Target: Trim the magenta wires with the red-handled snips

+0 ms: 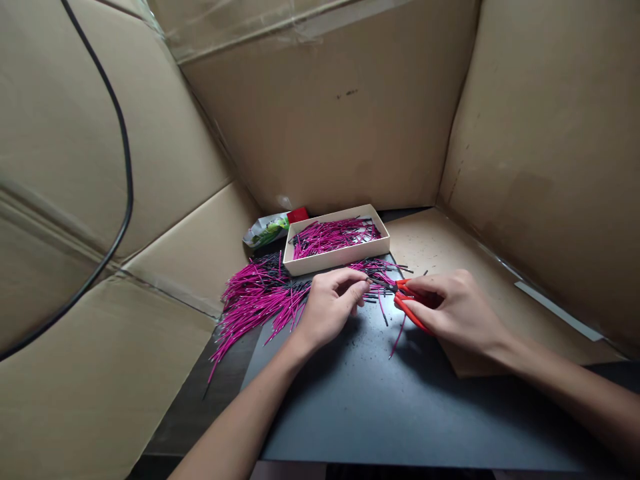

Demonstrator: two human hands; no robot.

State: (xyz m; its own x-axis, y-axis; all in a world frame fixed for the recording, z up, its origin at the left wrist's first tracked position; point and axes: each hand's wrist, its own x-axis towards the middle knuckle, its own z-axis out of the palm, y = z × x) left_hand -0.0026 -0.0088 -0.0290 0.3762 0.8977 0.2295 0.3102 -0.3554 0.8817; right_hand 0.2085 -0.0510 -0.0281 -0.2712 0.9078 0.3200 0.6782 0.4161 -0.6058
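Note:
My right hand (457,310) is closed round the red handles of a pair of pliers or cutters (413,313), whose dark jaws point left. Fingertips of my left hand (333,303) are pinched at the tip of those jaws, on a small dark end of what looks like a wire. Behind the hands, a cream box (340,259) holds many short magenta wires (333,237) with dark ends. A large loose pile of similar wires (255,293) lies left of my left hand. More wires are scattered beneath and behind the tool, and a single one (399,335) lies just below it.
Tall cardboard panels (320,127) surround the grey work surface (370,413). A flat cardboard sheet (425,233) lies at the right. Behind the pile is a green and white packet (267,230) with a red piece. A black cable (125,160) hangs at the left.

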